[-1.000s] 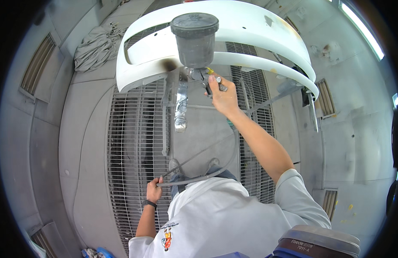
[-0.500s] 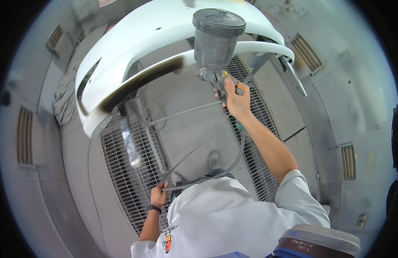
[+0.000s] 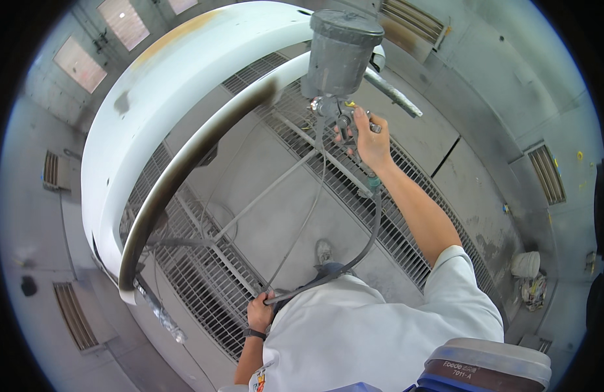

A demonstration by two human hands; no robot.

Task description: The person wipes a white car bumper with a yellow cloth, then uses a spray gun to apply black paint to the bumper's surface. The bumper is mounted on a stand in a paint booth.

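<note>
From where I stand, the white bumper (image 3: 152, 111) fills the nine to eleven o'clock side of the booth, arching over a thin metal stand (image 3: 250, 202) on the floor grating (image 3: 204, 287). Its lower lip shows a dark band. I'd judge the first risk to be here: the bumper seems to rest loosely on that stand, so a knock could shift it or mark the surface.

Down at seven o'clock the left hand (image 3: 259, 312) is closed in a fist around the air hose (image 3: 354, 251), holding the slack near the waist. If that grip lets go, I think the hose could swing into the bumper's edge, since it hangs just beside it.

Up at twelve to one o'clock the right hand (image 3: 369, 140) is wrapped around the handle of the spray gun (image 3: 338, 78), fingers curled tightly, one finger apparently lying at the trigger, though I cannot tell whether it is pressed. The gun's grey cup stands upright above the hand, close to the bumper's upper rim. Held that near, a burst might lay paint too heavy and cause runs; tilting the cup far could also spill.
</note>
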